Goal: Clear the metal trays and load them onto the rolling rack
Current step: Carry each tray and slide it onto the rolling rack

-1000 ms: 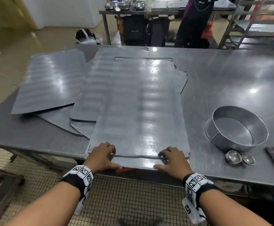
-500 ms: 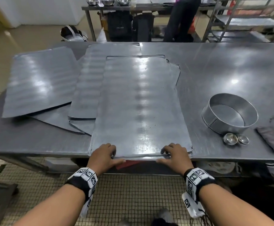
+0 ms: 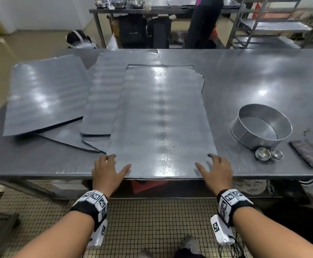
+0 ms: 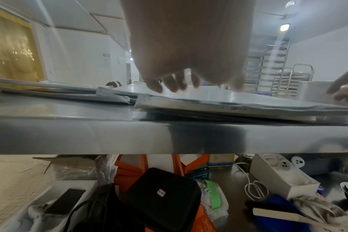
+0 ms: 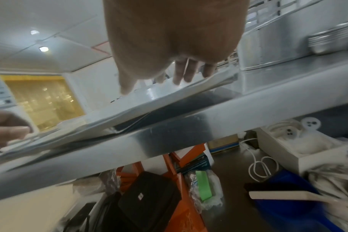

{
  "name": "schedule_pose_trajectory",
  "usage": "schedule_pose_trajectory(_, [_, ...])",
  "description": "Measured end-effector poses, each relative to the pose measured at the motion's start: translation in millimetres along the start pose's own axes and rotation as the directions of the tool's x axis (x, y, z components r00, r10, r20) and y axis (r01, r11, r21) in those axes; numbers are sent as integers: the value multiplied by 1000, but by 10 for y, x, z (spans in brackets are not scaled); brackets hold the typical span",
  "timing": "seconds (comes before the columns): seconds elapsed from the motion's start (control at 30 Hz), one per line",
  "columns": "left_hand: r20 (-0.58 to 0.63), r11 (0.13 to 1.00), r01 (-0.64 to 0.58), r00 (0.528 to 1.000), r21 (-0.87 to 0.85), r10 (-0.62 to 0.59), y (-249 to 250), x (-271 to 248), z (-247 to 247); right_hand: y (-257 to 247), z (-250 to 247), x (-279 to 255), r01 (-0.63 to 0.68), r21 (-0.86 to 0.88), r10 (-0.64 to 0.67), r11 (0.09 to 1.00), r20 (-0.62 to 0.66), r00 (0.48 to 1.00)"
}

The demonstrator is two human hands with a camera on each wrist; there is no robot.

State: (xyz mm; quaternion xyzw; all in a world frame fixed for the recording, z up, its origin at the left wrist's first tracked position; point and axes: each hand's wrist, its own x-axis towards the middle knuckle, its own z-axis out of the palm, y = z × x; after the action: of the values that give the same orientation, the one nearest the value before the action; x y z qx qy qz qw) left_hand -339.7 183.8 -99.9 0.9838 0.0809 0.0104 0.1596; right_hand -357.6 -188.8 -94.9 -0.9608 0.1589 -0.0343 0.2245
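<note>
While our left hand [image 3: 107, 171] and right hand [image 3: 217, 171] hover at the near corners of the top tray [image 3: 161, 118], the fingers [image 3: 201, 167] are spread and straight — holding nothing. That tray lies flat on a stack at the near edge of the steel surface [image 3: 263, 75], with more trays [image 3: 45, 94] overlapping to its left. A round pan [image 3: 261, 125], two small cups [image 3: 269, 154] and a cloth [image 3: 310, 151] sit to the right — the rack [image 3: 275, 25] stands beyond.
</note>
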Motion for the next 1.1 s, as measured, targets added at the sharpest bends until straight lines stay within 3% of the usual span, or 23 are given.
schedule_pose_trajectory(0.1, [61,976,213,976,-54,-209,-121,-5,9,107,6,-12,-211,25,210,977,36,977])
schedule_pose_trajectory(0.2, [174,931,305,946,-203,-272,-231,-3,102,162,57,-19,-299,74,288,951,135,948])
schedule_pose_trajectory(0.33, [200,883,302,949,-360,-243,-311,3,166,168,118,28,-317,192,279,929,200,939])
schedule_pose_trajectory(0.83, [211,848,256,962,-465,-175,-296,-124,73,187,57,35,-352,237,304,906,216,928])
schedule_pose_trajectory(1.1, [385,798,337,912,-499,-145,-577,-99,-18,306,-4,-2,-342,296,241,892,329,913])
